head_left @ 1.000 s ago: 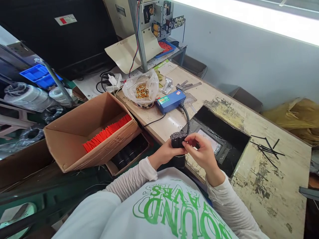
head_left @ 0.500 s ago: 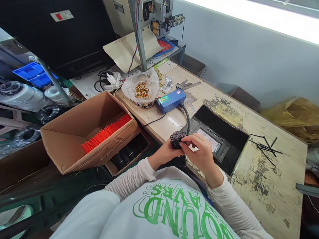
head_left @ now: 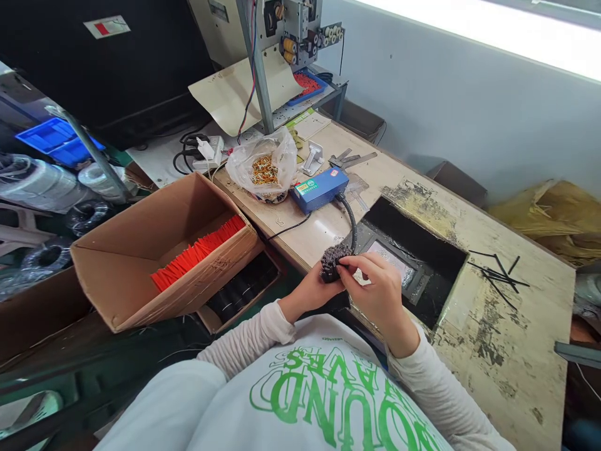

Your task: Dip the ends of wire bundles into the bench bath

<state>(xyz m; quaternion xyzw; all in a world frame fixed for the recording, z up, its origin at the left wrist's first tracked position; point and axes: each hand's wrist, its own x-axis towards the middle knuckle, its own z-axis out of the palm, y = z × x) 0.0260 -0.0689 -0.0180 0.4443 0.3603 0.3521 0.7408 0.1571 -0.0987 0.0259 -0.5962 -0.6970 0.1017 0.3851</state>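
A thick bundle of black wires (head_left: 332,258), its many cut ends facing up, is gripped by my left hand (head_left: 313,291). My right hand (head_left: 375,285) pinches at the near right edge of the bundle with thumb and forefinger; whether a single wire is between the fingertips is too small to tell. Just beyond the hands, a recess in the bench holds a dark device with a light rectangular plate (head_left: 392,260). A blue box (head_left: 320,189) with a black corrugated hose (head_left: 352,222) lies behind the bundle.
At left stands a cardboard box (head_left: 126,250) with red strips (head_left: 200,250). A clear plastic bag (head_left: 244,164) of gold-coloured metal pieces (head_left: 264,170) sits on the bench near metal calipers (head_left: 352,158). Several short black strips (head_left: 504,275) lie at the right. A machine (head_left: 300,31) stands at the back.
The bundle's top has tilted slightly toward me, showing more wire ends. Both hands keep nearly the same place and grip; the view has shifted slightly.
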